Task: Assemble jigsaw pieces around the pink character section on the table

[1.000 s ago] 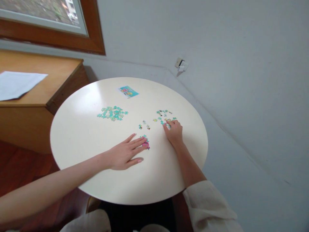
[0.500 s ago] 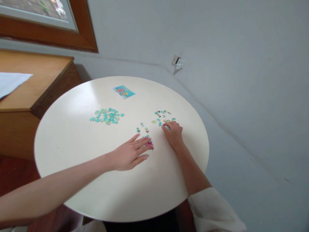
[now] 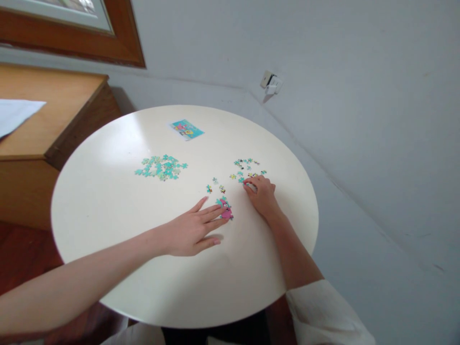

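Note:
My left hand [image 3: 196,229] lies flat with its fingers spread. Its fingertips rest on a small joined patch of jigsaw pieces [image 3: 226,213], pink and turquoise, partly covered by the fingers. Just beyond that patch are a few loose pieces [image 3: 222,189]. My right hand [image 3: 261,194] is closed in a pinch at the near edge of a scattered group of jigsaw pieces [image 3: 239,175]. A small pink bit shows at its thumb and fingertip, seemingly a jigsaw piece; most of it is hidden.
A heap of turquoise and pale green jigsaw pieces [image 3: 161,167] lies left of centre on the round white table [image 3: 108,211]. Farther back is a picture card [image 3: 187,130]. A wooden cabinet [image 3: 50,105] with paper [image 3: 17,114] stands left; a wall socket with plug [image 3: 272,84] is behind.
The view has shifted slightly. My left fingers have slid a little off the joined patch, so more pink shows. My right hand keeps its pinch by the scattered pieces.

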`<state>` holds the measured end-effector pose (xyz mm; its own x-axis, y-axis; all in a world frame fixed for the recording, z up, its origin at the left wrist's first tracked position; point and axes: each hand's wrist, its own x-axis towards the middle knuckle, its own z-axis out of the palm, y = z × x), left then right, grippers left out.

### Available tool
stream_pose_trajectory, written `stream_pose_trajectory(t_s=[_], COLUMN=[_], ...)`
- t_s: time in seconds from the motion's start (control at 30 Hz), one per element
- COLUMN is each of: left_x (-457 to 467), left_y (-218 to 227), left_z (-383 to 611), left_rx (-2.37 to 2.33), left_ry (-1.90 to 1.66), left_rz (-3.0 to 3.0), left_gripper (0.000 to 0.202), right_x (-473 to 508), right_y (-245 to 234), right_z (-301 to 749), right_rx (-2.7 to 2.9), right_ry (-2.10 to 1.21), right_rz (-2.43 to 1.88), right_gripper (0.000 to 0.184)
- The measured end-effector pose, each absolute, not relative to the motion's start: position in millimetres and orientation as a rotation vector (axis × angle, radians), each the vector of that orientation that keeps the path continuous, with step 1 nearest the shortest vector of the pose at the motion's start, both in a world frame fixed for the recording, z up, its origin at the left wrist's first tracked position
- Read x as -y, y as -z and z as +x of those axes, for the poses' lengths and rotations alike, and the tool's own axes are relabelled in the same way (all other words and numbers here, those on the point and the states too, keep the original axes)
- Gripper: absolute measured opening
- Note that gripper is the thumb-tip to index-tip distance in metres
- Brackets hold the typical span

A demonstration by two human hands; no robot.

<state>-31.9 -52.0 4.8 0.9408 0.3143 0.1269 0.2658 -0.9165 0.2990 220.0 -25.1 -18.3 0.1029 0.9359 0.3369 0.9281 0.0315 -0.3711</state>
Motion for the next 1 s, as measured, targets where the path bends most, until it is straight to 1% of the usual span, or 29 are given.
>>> stream_pose_trajectory(t_s=[0.17, 0.27, 0.57, 0.73, 1.0], left_x=[52.0, 51.7, 51.3, 50.6, 49.3], left_y=[-5.5, -5.4, -4.6, -1.5, 2.2], left_z=[-32.7, -33.6, -34.7, -34.9, -35.2], left_rx=[-0.455, -0.498, -0.510, -0.541, -0.555], left_ry=[-0.241, -0.230, -0.214, -0.256, -0.263], left_rz=[2.837, 2.853, 2.871, 2.863, 2.884], left_gripper=[0.053, 0.053, 0.053, 0.051, 0.052], right_x=[25.3, 24.5, 23.5, 23.9, 22.4], right_y=[17.0, 17.2, 22.1, 22.0, 23.4], right_z=[222.4, 222.6, 221.8, 224.4, 224.8], right_rx=[1.758, 1.771, 1.812, 1.788, 1.764], right_ry=[0.015, -0.010, -0.058, -0.024, -0.041], right_rz=[-1.950, -1.971, -1.913, -1.932, -1.963], right_gripper=[0.019, 0.015, 0.013, 0.016, 0.011])
